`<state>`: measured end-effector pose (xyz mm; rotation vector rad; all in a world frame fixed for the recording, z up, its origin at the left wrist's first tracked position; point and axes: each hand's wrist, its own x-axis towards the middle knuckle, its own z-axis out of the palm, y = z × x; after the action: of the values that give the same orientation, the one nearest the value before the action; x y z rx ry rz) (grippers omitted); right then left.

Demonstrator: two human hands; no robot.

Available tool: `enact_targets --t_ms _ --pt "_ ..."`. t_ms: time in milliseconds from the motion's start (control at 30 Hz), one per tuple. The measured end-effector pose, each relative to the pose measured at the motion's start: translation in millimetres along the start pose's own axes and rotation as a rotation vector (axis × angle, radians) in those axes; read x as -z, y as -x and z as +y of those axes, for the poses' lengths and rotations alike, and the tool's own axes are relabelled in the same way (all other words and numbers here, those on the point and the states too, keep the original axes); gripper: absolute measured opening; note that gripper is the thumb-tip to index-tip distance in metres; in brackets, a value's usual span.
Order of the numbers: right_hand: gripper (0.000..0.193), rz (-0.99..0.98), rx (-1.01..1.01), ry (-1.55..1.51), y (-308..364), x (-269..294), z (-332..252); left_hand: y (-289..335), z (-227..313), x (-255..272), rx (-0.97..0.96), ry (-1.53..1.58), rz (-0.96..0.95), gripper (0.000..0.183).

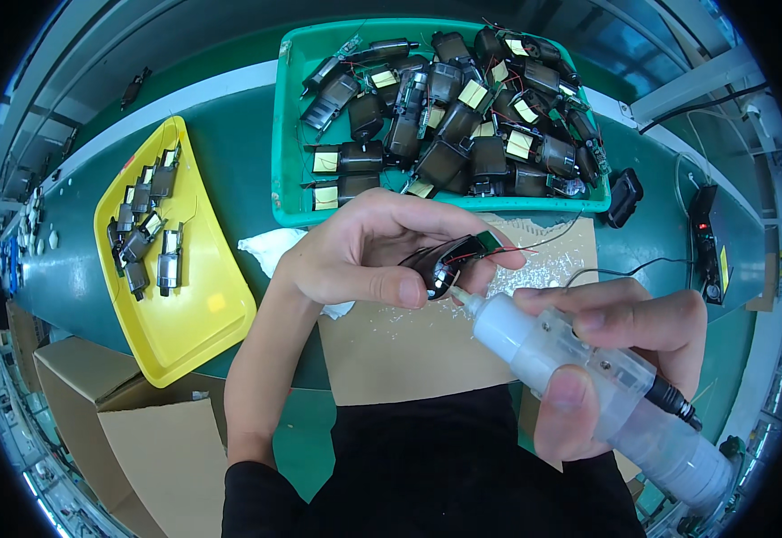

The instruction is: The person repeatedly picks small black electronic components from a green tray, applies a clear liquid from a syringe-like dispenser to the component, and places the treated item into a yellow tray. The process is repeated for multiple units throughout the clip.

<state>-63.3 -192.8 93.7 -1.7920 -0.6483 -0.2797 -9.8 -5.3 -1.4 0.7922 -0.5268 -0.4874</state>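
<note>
Between the thumb and fingers of my left hand (364,255) is a glossy dark device housing (442,266), with a small green circuit board and thin red and black wires at its right end. My right hand (620,345) is wrapped round a translucent syringe-like dispenser (552,359), which slants down to the lower right. Its narrow tip (461,294) points at the housing's lower edge and appears to touch it. Below both hands lies a brown cardboard sheet (391,359), strewn with small white specks on its right part.
A green tray (280,170) at the back holds many similar dark housings with wires. On the left, a yellow tray (203,332) carries several more. White tissue (270,247) lies beside my left wrist. A black device (705,242) with a cable stands right; an open carton (158,448) sits lower left.
</note>
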Motion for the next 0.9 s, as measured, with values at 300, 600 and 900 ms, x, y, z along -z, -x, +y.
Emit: enact_targets --t_ms 300,600,900 --pt "0.033 -0.122 -0.063 0.048 -2.4 11.0 -8.9 2.2 3.1 1.0 0.057 0.044 -0.036 0.069" --pt "0.032 -0.159 -0.096 0.063 -2.8 13.5 -11.8 1.4 3.5 0.5 0.059 0.052 -0.041 0.07" --pt "0.033 -0.17 -0.09 0.086 -3.2 14.7 -12.5 1.8 6.0 -0.5 0.065 0.047 -0.056 0.07"
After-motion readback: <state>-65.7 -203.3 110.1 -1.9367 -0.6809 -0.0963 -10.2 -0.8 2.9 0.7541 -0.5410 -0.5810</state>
